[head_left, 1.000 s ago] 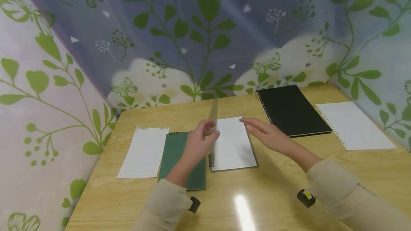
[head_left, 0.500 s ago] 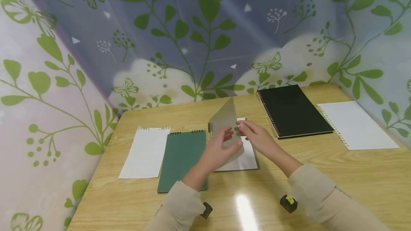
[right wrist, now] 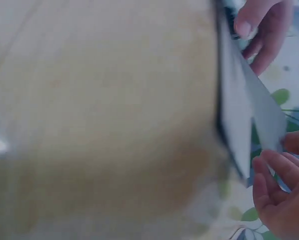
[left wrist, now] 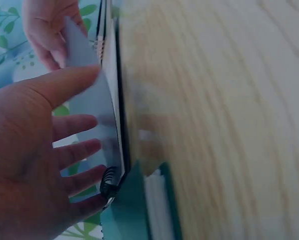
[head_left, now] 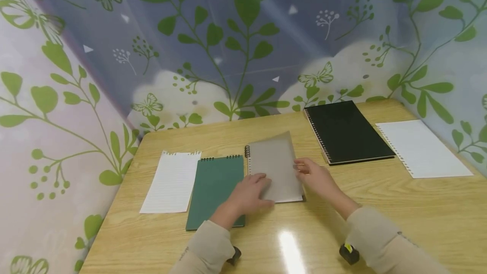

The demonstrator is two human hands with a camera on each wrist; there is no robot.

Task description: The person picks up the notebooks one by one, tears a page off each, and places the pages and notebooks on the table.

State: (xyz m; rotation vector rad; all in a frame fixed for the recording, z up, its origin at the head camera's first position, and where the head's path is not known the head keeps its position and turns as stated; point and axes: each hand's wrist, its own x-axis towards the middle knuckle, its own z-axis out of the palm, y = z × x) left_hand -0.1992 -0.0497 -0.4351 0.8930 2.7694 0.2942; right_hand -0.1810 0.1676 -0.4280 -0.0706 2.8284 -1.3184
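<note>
A small side-spiral notebook [head_left: 272,160] lies mid-table, its grey cover lowered over white pages but lifted along the right side. My right hand [head_left: 316,176] pinches the cover's free right edge; the right wrist view has the cover [right wrist: 269,115] standing away from the pages [right wrist: 237,100] between thumb and fingers. My left hand [head_left: 249,193] reaches over the notebook's lower left part with fingers spread. In the left wrist view the left hand's fingers [left wrist: 77,127] extend straight across the cover [left wrist: 97,105], close to the black spiral [left wrist: 109,182].
Left of the notebook lies a green top-spiral notepad [head_left: 214,189], with a torn lined sheet [head_left: 171,183] beyond it. A large black spiral notebook [head_left: 348,132] and another torn sheet [head_left: 424,149] lie at the right. A patterned cloth [head_left: 213,54] hangs behind the wooden table [head_left: 327,240].
The grey cover has swung from upright over to the right, down toward the pages. My right hand has followed its edge, and my left hand has moved lower, over the notebook.
</note>
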